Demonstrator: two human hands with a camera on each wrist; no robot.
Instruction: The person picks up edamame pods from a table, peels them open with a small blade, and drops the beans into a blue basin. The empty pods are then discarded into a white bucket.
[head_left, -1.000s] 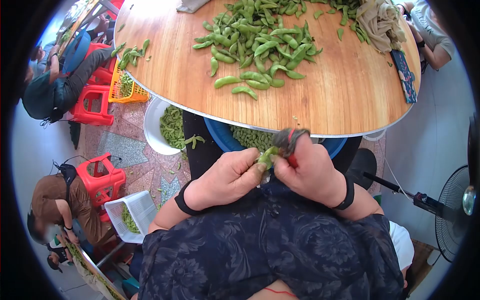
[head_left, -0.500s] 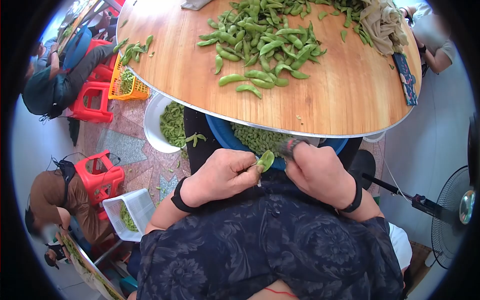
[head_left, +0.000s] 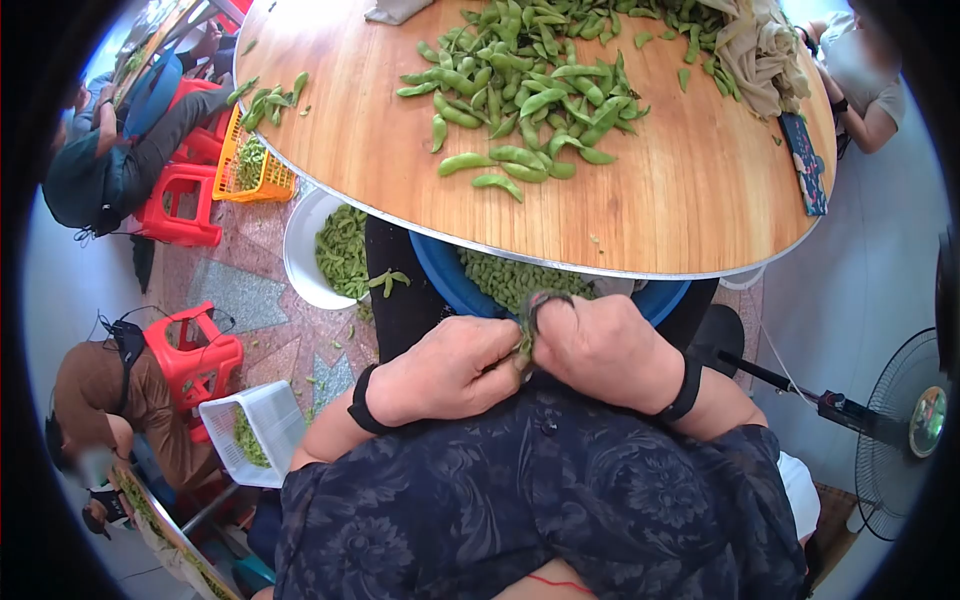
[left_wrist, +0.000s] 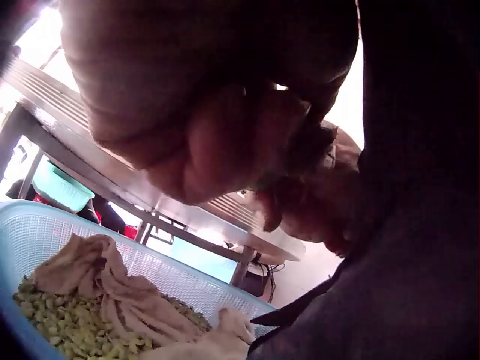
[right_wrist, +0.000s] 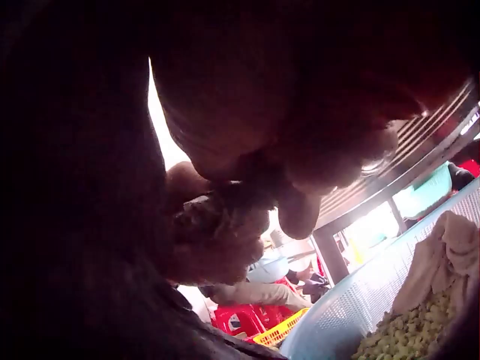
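Observation:
In the head view the left hand (head_left: 450,368) pinches a green pod (head_left: 525,343) between thumb and fingers. The right hand (head_left: 607,350) meets it from the right, fingers curled, with a dark wrapping (head_left: 541,298) around a finger; whether it grips the pod too is hidden. Both hands are above the lap, just in front of a blue basin (head_left: 437,272) of shelled beans (head_left: 515,276). Both wrist views are dark: the left hand (left_wrist: 217,127) and right hand (right_wrist: 300,142) show close together, the pod unclear.
A round wooden table (head_left: 350,130) bears a heap of pods (head_left: 540,90), a cloth (head_left: 765,60) and a dark patterned object (head_left: 803,165). At left are a white bucket (head_left: 298,250), a white basket (head_left: 232,435) and red stools (head_left: 190,350). A fan (head_left: 905,430) stands at right.
The right hand has moved left to meet the left hand. The pod, open to view half a second ago, is now mostly covered by fingers.

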